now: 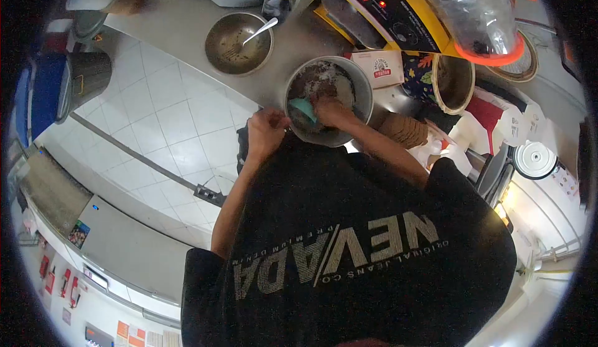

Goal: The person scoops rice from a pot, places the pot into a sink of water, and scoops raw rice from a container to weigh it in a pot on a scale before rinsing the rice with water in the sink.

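A deep metal mixing bowl (367, 91) stands at the counter's edge, close against my body. It holds a dark brown mixture with white powder or grains on top. Inside it, my right hand (332, 111) is closed around what looks like a teal spatula (303, 108), whose blade rests against the mixture. The spatula's handle is mostly hidden by my fingers. At the bowl's left rim my left hand (268, 130) has its fingers curled, apparently pinching the rim.
Left of it, a second metal bowl (215, 42) holds a fork (260, 30) and brown residue. A yellow-and-black machine (398, 14), a white box (378, 66) and a patterned round container (451, 82) crowd the right. Brown pieces (402, 130) lie stacked near my right forearm.
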The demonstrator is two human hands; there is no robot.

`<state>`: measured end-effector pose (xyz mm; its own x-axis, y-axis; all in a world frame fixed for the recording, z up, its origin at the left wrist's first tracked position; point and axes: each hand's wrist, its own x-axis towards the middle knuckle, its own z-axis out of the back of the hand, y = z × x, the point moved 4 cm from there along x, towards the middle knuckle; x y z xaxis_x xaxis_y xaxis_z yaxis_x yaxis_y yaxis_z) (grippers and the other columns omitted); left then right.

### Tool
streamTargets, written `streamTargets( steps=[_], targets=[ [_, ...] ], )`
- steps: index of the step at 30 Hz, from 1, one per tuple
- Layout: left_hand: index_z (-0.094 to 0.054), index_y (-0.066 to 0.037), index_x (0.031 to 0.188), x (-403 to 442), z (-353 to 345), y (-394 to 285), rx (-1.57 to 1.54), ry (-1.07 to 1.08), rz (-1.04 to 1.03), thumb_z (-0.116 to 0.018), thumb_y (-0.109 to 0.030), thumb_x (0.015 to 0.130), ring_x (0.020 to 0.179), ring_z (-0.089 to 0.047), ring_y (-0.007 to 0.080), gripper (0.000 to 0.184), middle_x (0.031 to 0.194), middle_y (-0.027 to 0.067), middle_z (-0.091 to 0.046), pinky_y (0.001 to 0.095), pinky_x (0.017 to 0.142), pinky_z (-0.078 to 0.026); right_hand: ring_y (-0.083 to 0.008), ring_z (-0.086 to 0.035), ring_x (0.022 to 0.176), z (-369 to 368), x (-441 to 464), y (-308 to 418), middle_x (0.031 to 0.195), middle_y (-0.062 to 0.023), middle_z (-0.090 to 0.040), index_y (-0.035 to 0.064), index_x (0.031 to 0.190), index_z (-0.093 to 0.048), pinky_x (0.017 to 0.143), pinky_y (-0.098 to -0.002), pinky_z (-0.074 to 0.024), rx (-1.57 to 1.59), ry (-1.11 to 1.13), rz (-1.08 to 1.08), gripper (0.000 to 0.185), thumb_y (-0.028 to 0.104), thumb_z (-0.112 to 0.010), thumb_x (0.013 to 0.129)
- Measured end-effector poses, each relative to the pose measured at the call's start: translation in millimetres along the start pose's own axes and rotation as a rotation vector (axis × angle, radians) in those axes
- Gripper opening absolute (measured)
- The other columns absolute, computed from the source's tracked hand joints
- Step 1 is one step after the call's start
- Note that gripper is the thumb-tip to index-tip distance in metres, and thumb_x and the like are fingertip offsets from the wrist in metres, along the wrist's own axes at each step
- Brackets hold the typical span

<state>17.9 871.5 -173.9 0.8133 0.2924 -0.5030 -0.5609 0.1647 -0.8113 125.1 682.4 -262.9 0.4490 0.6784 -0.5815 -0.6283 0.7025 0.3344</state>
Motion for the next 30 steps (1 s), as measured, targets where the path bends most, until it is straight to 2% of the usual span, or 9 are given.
streamTargets(
  steps=[2,4,5,6,12,14,20,22,30],
  targets=[
    [-0.066,0.002,0.081,-1.3,2.9,-1.8,0.041,0.043,0.003,-0.071,-0.011,0.079,0.071,-0.068,0.0218,0.014,0.076,0.0154,-0.069,0.0340,0.066,-0.052,-0.0308,-0.065,0.065,-4.0,-3.2,13.1,0.077,-0.0229,-0.064,-0.0063,0.080,-0.064,0.058,-0.0437,-0.0508,0.112,-0.038,-0.054,0.026,0.014,-0.049,0.085],
    [-0.066,0.002,0.082,-4.6,1.0,-2.3,0.093,0.095,-0.028,-0.070,-0.010,0.079,0.070,-0.068,0.0221,0.013,0.076,0.0164,-0.069,0.0335,0.065,-0.051,-0.0281,-0.061,0.056,0.0,-3.6,-10.6,0.070,-0.0185,-0.062,-0.0038,0.077,-0.063,0.049,-0.0425,-0.0476,0.412,0.684,-0.224,0.024,0.013,-0.047,0.084],
    [-0.066,0.002,0.081,-3.8,1.0,-4.0,0.091,0.063,-0.071,-0.070,-0.010,0.079,0.068,-0.068,0.0233,0.012,0.074,0.0165,-0.068,0.0338,0.063,-0.051,-0.0139,-0.038,0.038,-9.7,-4.1,-20.8,0.055,-0.0082,-0.044,0.0013,0.077,-0.052,0.033,-0.0319,-0.0287,0.743,0.838,-0.444,0.026,0.019,-0.039,0.090],
    [-0.066,0.001,0.081,-3.9,-0.3,-5.4,0.087,0.034,-0.111,-0.070,-0.009,0.078,0.066,-0.068,0.0244,0.011,0.071,0.0166,-0.067,0.0342,0.061,-0.051,-0.0199,-0.048,0.042,-9.5,3.1,-37.1,0.057,-0.0089,-0.052,0.0012,0.072,-0.060,0.040,-0.0404,-0.0405,0.612,0.887,-0.417,0.023,0.014,-0.045,0.084],
    [-0.067,0.000,0.080,19.7,21.1,-28.7,0.072,-0.254,-0.229,-0.068,-0.008,0.078,0.060,-0.067,0.0264,0.008,0.066,0.0157,-0.066,0.0350,0.059,-0.051,-0.0370,-0.064,0.085,72.7,-21.4,-1.2,0.091,-0.0219,-0.064,-0.0001,0.119,-0.052,0.072,-0.0466,-0.0528,-0.076,0.108,0.002,0.033,0.017,-0.043,0.092],
    [-0.067,0.000,0.080,26.3,24.3,-30.5,0.051,-0.261,-0.219,-0.068,-0.007,0.078,0.060,-0.067,0.0264,0.007,0.066,0.0157,-0.066,0.0350,0.059,-0.051,-0.0410,-0.061,0.102,75.6,-27.6,19.2,0.107,-0.0249,-0.063,0.0044,0.134,-0.045,0.083,-0.0468,-0.0518,-0.133,0.212,-0.103,0.041,0.021,-0.037,0.098],
    [-0.067,0.000,0.080,28.9,11.9,-28.9,0.019,-0.234,-0.172,-0.069,-0.007,0.077,0.059,-0.066,0.0245,0.008,0.066,0.0157,-0.066,0.0333,0.057,-0.050,-0.0382,-0.064,0.095,40.4,-26.4,30.0,0.102,-0.0217,-0.065,0.0010,0.102,-0.065,0.079,-0.0494,-0.0516,0.037,0.148,-0.028,0.027,0.015,-0.048,0.086],
    [-0.069,-0.001,0.083,32.4,9.9,-30.5,0.017,-0.218,-0.163,-0.070,-0.010,0.078,0.065,-0.067,0.0234,0.010,0.070,0.0155,-0.068,0.0331,0.062,-0.051,-0.0316,-0.065,0.073,15.8,-5.4,6.9,0.082,-0.0199,-0.064,-0.0006,0.095,-0.063,0.065,-0.0442,-0.0519,-0.072,0.332,0.068,0.025,0.019,-0.050,0.088],
    [-0.067,0.001,0.082,67.5,10.6,-56.0,-0.089,-0.298,-0.303,-0.070,-0.010,0.078,0.065,-0.067,0.0272,0.012,0.071,0.0178,-0.067,0.0345,0.061,-0.051,-0.0105,-0.034,0.043,-14.8,16.6,-30.7,0.061,-0.0045,-0.047,0.0008,0.087,-0.052,0.035,-0.0263,-0.0264,0.711,0.915,-0.466,0.016,0.014,-0.042,0.091]
  ],
)
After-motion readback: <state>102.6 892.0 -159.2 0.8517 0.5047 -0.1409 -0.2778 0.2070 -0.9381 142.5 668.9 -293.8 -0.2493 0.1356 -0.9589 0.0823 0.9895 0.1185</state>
